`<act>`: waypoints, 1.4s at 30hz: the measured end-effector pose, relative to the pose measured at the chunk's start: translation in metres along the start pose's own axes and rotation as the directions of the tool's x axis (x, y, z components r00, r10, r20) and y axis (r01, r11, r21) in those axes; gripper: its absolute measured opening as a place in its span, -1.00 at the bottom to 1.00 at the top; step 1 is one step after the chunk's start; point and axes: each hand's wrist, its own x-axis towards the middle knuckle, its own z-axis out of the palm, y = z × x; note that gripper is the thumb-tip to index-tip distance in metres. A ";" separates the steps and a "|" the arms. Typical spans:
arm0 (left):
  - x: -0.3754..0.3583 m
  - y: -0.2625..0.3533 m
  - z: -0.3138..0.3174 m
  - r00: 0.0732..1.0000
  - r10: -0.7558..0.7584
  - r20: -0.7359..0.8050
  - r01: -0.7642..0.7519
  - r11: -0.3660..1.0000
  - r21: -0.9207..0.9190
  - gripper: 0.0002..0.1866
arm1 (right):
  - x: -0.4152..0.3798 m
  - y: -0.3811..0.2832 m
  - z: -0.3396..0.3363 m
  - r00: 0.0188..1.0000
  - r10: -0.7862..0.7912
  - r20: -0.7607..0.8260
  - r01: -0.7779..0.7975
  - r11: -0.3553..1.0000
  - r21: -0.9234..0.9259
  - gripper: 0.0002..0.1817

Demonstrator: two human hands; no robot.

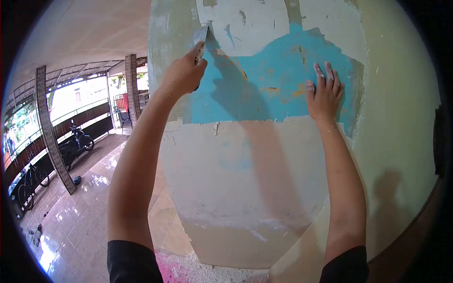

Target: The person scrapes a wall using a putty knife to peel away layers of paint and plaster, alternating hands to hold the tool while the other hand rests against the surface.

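My left hand [181, 75] is wrapped round the handle of a scraper [201, 34], raised to the upper left of the wall. Its flat metal blade points up and meets the wall near the edge of a whitish paint layer [255, 33]. My right hand [325, 96] lies on the wall with its fingers stretched out and whitish dust on the fingertips. It rests near the right side of a bare turquoise patch [283, 75] marked with orange spots. Below that patch is a pale painted area [226, 174] with a ragged upper edge.
Paint flakes [226, 273] lie on the floor at the wall's foot. On the left, a tiled floor [89, 212] leads to a porch with pillars [52, 127], a motorbike [78, 141] and a bicycle [33, 181]. A green wall [401, 108] adjoins on the right.
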 end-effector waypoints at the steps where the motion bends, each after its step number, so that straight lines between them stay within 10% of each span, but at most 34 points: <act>1: 0.007 -0.014 0.014 0.990 0.097 -0.100 -0.085 0.990 0.117 -0.33 | 0.000 0.000 0.000 1.000 0.005 0.007 -0.005 1.000 -0.001 -0.39; 42: 0.055 -0.009 -0.002 0.985 0.135 -0.111 -0.096 0.948 0.303 -0.32 | 0.000 -0.001 -0.001 1.000 0.026 0.006 -0.026 0.999 0.024 -0.40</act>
